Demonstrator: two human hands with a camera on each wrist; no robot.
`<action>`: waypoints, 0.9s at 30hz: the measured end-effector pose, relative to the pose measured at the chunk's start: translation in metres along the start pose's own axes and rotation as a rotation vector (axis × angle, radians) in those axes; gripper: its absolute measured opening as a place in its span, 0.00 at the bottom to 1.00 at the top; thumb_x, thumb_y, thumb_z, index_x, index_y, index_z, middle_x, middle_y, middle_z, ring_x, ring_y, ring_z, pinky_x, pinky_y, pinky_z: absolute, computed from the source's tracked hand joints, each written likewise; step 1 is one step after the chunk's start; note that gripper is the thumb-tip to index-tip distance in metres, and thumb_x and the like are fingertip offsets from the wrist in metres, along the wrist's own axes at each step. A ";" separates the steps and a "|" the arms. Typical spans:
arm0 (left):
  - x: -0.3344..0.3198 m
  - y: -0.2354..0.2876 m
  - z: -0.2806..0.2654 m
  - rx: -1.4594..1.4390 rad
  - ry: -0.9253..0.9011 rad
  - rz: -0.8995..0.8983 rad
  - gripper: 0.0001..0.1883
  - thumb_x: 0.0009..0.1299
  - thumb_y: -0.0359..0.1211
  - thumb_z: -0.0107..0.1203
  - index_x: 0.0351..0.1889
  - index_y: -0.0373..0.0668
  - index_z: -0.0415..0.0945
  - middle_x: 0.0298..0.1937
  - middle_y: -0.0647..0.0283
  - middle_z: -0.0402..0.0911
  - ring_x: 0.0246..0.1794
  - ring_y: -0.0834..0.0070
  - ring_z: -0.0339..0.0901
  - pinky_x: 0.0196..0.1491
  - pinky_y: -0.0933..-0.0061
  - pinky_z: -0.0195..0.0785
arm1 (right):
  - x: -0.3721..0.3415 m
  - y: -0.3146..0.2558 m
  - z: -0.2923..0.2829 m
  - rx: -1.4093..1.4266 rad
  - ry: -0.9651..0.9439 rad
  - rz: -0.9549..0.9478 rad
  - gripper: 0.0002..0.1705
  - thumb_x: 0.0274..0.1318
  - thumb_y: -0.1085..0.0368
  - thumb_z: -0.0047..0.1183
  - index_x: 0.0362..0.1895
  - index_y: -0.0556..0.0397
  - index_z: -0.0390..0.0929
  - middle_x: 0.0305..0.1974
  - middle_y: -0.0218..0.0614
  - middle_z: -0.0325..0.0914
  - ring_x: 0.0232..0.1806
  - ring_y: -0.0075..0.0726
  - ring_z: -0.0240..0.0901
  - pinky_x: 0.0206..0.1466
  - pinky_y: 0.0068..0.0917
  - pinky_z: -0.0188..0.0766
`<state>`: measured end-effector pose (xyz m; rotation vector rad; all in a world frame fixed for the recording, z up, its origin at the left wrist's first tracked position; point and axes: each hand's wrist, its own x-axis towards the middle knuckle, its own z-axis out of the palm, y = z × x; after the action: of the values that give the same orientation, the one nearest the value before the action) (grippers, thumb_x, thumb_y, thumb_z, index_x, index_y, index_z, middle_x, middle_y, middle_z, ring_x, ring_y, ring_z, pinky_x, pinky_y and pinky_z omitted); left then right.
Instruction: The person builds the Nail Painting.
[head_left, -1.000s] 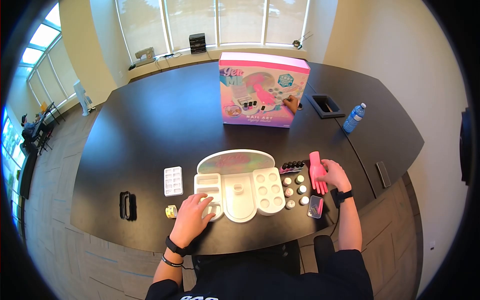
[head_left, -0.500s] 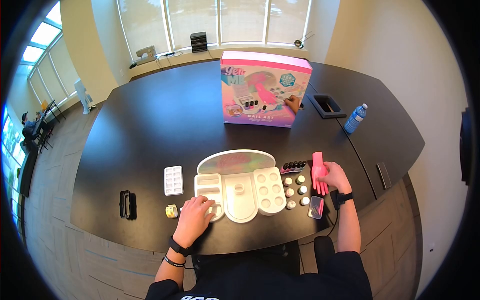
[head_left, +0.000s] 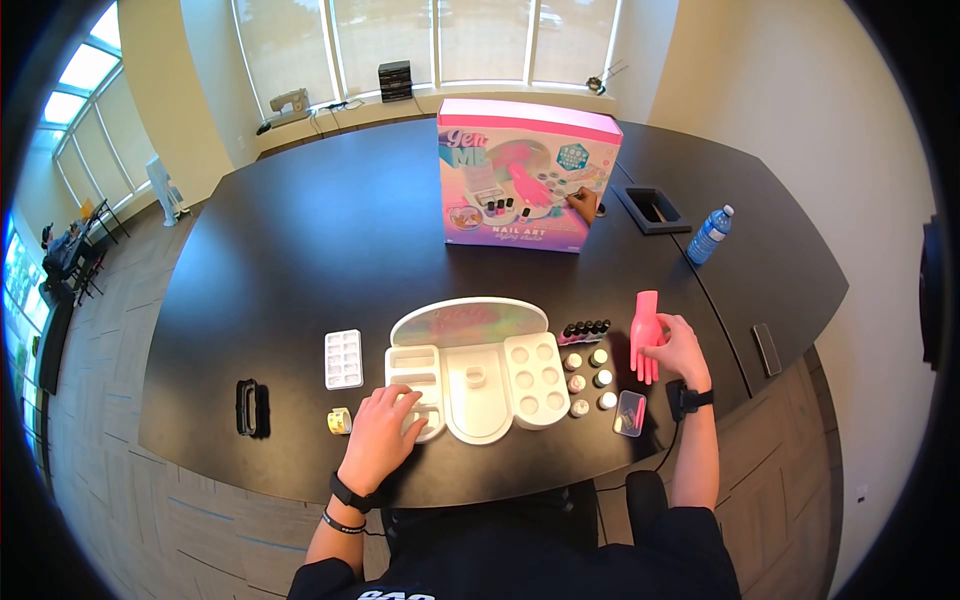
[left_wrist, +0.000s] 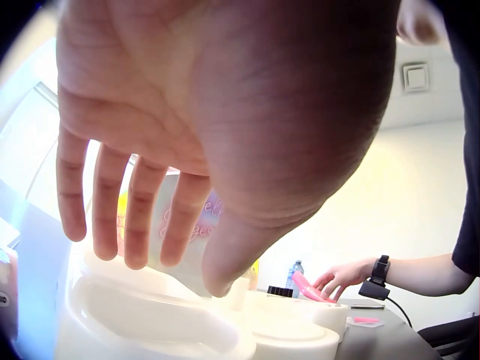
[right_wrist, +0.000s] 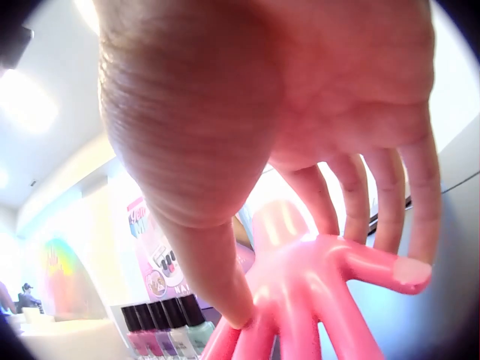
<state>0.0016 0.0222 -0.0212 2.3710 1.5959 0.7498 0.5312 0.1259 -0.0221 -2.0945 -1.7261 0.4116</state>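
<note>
- Head view gets the whole layout: the right hand (head_left: 683, 350) has the pink model hand (head_left: 645, 325), well to the right of the white station (head_left: 478, 412). Can't tell if the model is lifted or sitting on the table (head_left: 300, 250).
- Right wrist cam is the one that shows the grip: thumb on one side of the pink palm, fingers round the far side. It also shows the nail polish bottles (right_wrist: 163, 322) in a row, black caps, pinks through purple to mint; those colours are hard to read from above.
- Left wrist cam has the left hand (head_left: 378, 432) with fingers straight and a bit spread over the station's left section; no telling if the tips touch.
- Containers: slots on the station's left, six round wells on its right. Clear box (head_left: 624, 420) has pink pieces in it. Mini tray (head_left: 343, 360) has little compartments, contents too small to make out.
- Room: station and box sit near the front edge, with a wide stretch of tabletop back to the carton (head_left: 525, 190). White-capped jars (head_left: 603, 378) are close by the pink model.
</note>
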 end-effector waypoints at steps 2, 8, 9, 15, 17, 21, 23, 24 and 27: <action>0.000 0.002 -0.003 -0.005 -0.001 -0.019 0.20 0.70 0.32 0.72 0.59 0.41 0.84 0.59 0.59 0.84 0.62 0.53 0.80 0.63 0.54 0.74 | -0.008 -0.014 -0.011 0.055 0.030 -0.039 0.49 0.44 0.54 0.83 0.71 0.57 0.80 0.59 0.41 0.82 0.55 0.45 0.85 0.61 0.40 0.83; 0.011 0.015 -0.012 -0.010 0.051 0.035 0.21 0.70 0.32 0.72 0.61 0.41 0.83 0.60 0.57 0.84 0.64 0.52 0.79 0.65 0.53 0.75 | -0.030 -0.069 -0.026 0.199 0.045 -0.237 0.47 0.46 0.58 0.82 0.71 0.58 0.79 0.57 0.40 0.81 0.52 0.43 0.84 0.56 0.37 0.83; 0.014 0.019 -0.013 -0.024 0.061 0.054 0.22 0.70 0.32 0.72 0.62 0.41 0.83 0.61 0.57 0.84 0.64 0.52 0.79 0.65 0.53 0.75 | -0.034 -0.081 -0.027 0.199 0.045 -0.237 0.47 0.46 0.58 0.82 0.71 0.58 0.79 0.57 0.40 0.81 0.52 0.43 0.84 0.56 0.37 0.83; 0.026 0.034 -0.016 -0.110 0.083 0.143 0.26 0.69 0.32 0.73 0.65 0.42 0.82 0.64 0.57 0.84 0.65 0.52 0.80 0.66 0.54 0.76 | -0.058 -0.140 -0.016 0.292 -0.024 -0.429 0.45 0.49 0.57 0.82 0.70 0.57 0.79 0.58 0.44 0.81 0.51 0.44 0.85 0.54 0.36 0.84; 0.031 0.040 -0.016 -0.142 0.074 0.160 0.27 0.69 0.32 0.74 0.67 0.43 0.82 0.66 0.57 0.84 0.66 0.52 0.80 0.67 0.54 0.76 | -0.065 -0.158 -0.009 0.332 -0.074 -0.425 0.45 0.50 0.56 0.82 0.70 0.59 0.79 0.59 0.44 0.81 0.52 0.44 0.85 0.55 0.37 0.84; 0.036 0.050 -0.010 -0.212 0.024 0.238 0.35 0.68 0.35 0.76 0.74 0.45 0.78 0.75 0.57 0.79 0.72 0.52 0.78 0.72 0.53 0.75 | -0.077 -0.187 0.006 0.371 -0.150 -0.448 0.47 0.50 0.53 0.81 0.71 0.60 0.78 0.61 0.45 0.80 0.52 0.45 0.85 0.57 0.39 0.84; 0.038 0.053 -0.005 -0.252 0.006 0.274 0.40 0.67 0.36 0.78 0.78 0.45 0.75 0.80 0.56 0.74 0.74 0.50 0.77 0.74 0.51 0.73 | -0.081 -0.197 0.013 0.389 -0.177 -0.460 0.48 0.50 0.52 0.81 0.72 0.60 0.77 0.61 0.45 0.79 0.52 0.46 0.85 0.57 0.40 0.83; 0.038 0.055 -0.005 -0.252 0.006 0.274 0.40 0.67 0.36 0.78 0.78 0.45 0.75 0.80 0.56 0.74 0.74 0.50 0.77 0.74 0.51 0.73 | -0.083 -0.202 0.016 0.396 -0.209 -0.471 0.48 0.50 0.51 0.81 0.72 0.60 0.77 0.62 0.45 0.79 0.53 0.47 0.84 0.58 0.40 0.83; 0.040 0.060 -0.005 -0.304 -0.013 0.266 0.45 0.65 0.37 0.79 0.81 0.44 0.71 0.84 0.54 0.70 0.76 0.48 0.75 0.75 0.50 0.72 | -0.086 -0.211 0.026 0.406 -0.248 -0.486 0.48 0.51 0.49 0.80 0.72 0.59 0.76 0.62 0.46 0.80 0.56 0.49 0.84 0.61 0.41 0.82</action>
<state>0.0599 0.0332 0.0204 2.3744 1.0802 0.9473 0.3195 0.0794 0.0533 -1.3341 -2.0069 0.8132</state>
